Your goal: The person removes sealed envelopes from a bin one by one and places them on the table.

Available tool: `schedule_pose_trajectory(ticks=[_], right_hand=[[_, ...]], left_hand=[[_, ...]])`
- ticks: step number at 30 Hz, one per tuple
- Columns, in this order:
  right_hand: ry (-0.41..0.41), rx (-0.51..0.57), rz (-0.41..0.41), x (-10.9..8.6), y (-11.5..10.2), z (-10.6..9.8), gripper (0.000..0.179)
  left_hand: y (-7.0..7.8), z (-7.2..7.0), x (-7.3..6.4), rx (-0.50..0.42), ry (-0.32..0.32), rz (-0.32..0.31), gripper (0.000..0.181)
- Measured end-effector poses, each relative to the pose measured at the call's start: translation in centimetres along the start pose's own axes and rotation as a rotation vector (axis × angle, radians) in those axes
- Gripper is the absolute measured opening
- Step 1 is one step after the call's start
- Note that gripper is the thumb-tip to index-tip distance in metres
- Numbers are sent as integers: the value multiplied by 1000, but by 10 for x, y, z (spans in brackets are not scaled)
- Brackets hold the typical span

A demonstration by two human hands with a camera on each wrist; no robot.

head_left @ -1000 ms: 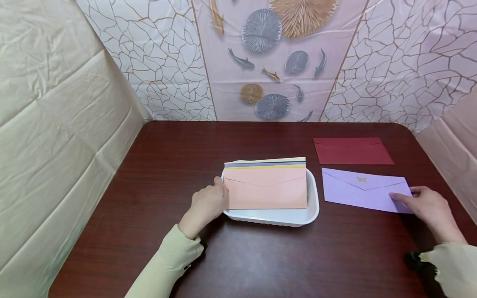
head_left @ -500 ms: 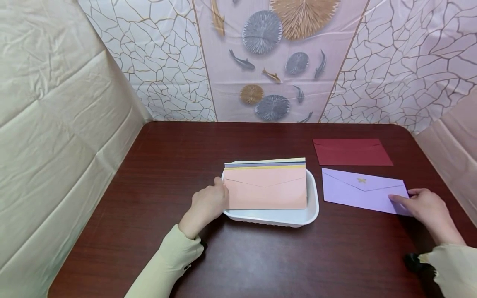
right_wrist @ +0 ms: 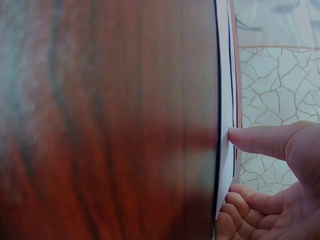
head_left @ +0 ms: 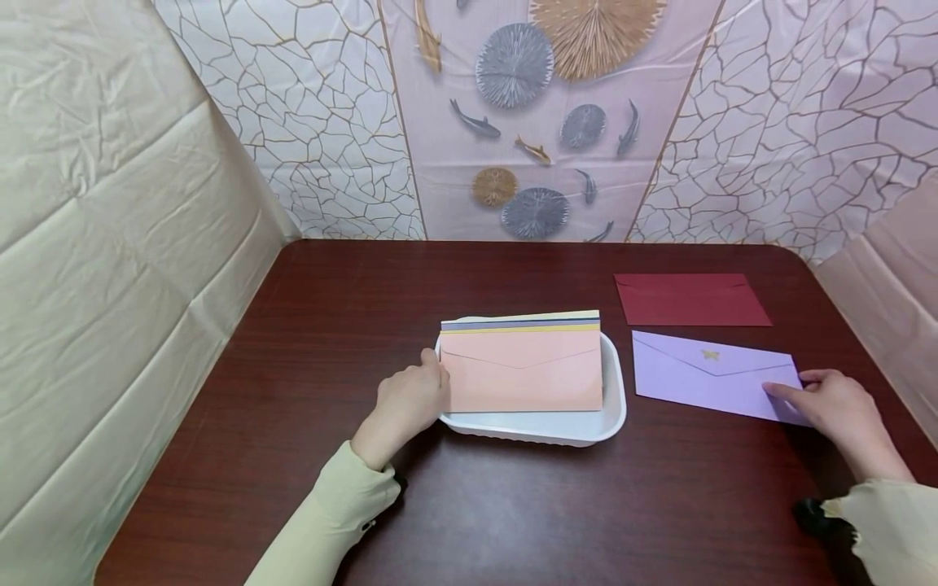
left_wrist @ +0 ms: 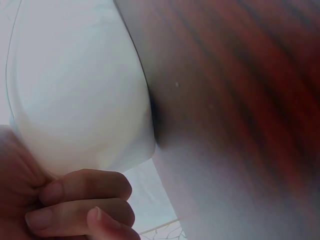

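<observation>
My left hand (head_left: 410, 395) grips the left side of a white plastic tray (head_left: 528, 427), its fingers curled against the tray wall in the left wrist view. In that tray leans a stack of envelopes. A pink envelope (head_left: 523, 378) is at the front, with yellow, grey-blue, dark and cream edges showing behind it. Over on the right, my right hand (head_left: 843, 411) pinches the right end of a lavender envelope (head_left: 703, 378) with a small gold mark on its flap. The thumb lies on top, and the other fingers are at its far edge, partly hidden.
A dark red envelope (head_left: 692, 299) lies flat just behind the lavender one. All of this rests on a dark brown wooden table (head_left: 352, 285). Patterned cloth (head_left: 337, 122) hangs along the back edge, and pale cloth (head_left: 124, 244) along the left.
The right end of the lavender envelope and my right hand have shifted very slightly left. The left hand and the tray stay in place.
</observation>
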State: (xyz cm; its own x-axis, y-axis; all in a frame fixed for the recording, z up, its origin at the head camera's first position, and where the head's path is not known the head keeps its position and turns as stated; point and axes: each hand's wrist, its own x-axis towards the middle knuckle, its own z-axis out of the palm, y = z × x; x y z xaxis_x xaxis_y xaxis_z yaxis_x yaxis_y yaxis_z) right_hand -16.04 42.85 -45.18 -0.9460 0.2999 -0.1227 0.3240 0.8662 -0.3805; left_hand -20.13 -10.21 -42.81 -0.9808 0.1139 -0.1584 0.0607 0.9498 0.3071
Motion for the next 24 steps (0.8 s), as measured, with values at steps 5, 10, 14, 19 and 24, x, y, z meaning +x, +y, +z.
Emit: schedule_pose_trajectory(ticks=[5, 10, 14, 19, 24], right_hand=[[34, 32, -19, 0, -2, -2, 69], [77, 76, -11, 4, -13, -8, 63], [80, 123, -10, 6, -31, -16, 66], [86, 171, -57, 13, -62, -27, 70], [118, 207, -121, 23, -93, -37, 72]], left_hand=[[0, -1, 0, 1, 0, 2, 29], [0, -1, 0, 0, 2, 5, 29], [-1, 0, 0, 7, -2, 11, 29], [-2, 0, 1, 12, -5, 13, 30], [-1, 0, 0, 11, -7, 9, 30]])
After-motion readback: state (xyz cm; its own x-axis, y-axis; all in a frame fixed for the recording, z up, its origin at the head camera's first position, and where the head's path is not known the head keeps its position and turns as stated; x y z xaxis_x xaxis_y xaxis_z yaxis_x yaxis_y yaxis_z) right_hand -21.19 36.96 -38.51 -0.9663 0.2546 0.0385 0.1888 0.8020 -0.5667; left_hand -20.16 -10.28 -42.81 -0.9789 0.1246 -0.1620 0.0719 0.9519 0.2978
